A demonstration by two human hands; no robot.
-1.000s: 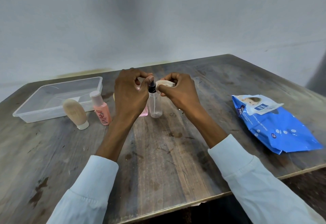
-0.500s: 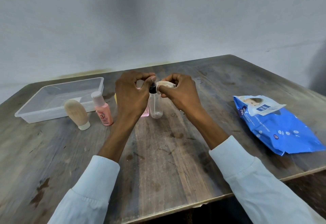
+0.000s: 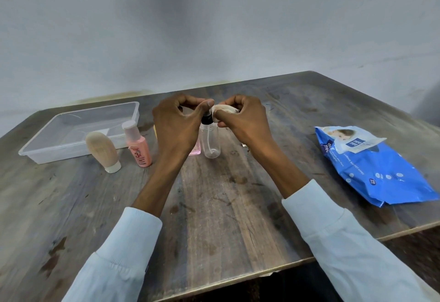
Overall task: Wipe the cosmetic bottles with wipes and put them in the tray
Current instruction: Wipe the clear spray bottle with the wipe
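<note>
Hardly shifted since before on worn wooden table [image 3: 214, 206] by grey wall [image 3: 214, 28]: left hand [image 3: 177, 125] pinching clear spray bottle [image 3: 210, 142] top, right hand [image 3: 245, 121] pinching crumpled white wipe [image 3: 225, 110] against it.

Dim, even light; soft focus; wide-angle bending toward the edges.

We read "mee mee" on the white flap of the blue wipes pack [image 3: 371, 166], and again along its blue edge. A line of small white print ran down its face, roughly "CARING BABY WET WIPES". The pink bottle [image 3: 138, 147] carried a red label, illegible.
</note>
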